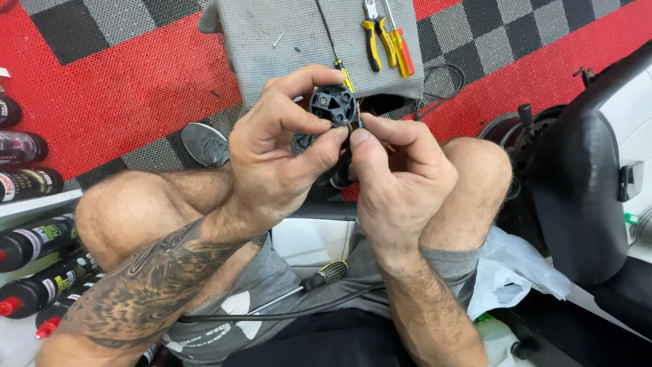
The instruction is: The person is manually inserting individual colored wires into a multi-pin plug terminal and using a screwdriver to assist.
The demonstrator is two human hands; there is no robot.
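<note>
Taking the black round plug body (334,104) as the landmark: far to its left, dark bottles (30,183) with red caps lie in a row at the picture's edge. Nearer, the left hand (275,153) grips the plug body from its left, thumb and curled fingers closed around its rim, so its open face with the screw terminals looks up toward the camera. Directly behind the plug body lies a grey cloth (299,41) on the red and grey floor tiles. Immediately right of the plug body, the right hand (397,180) pinches thin wire ends (356,123) between thumb and forefinger, fingertips narrow and touching the body's right edge; the wires point leftward into the terminals. Beyond it, to the right on the cloth, rest yellow-handled pliers (372,37) and an orange screwdriver (401,47).
</note>
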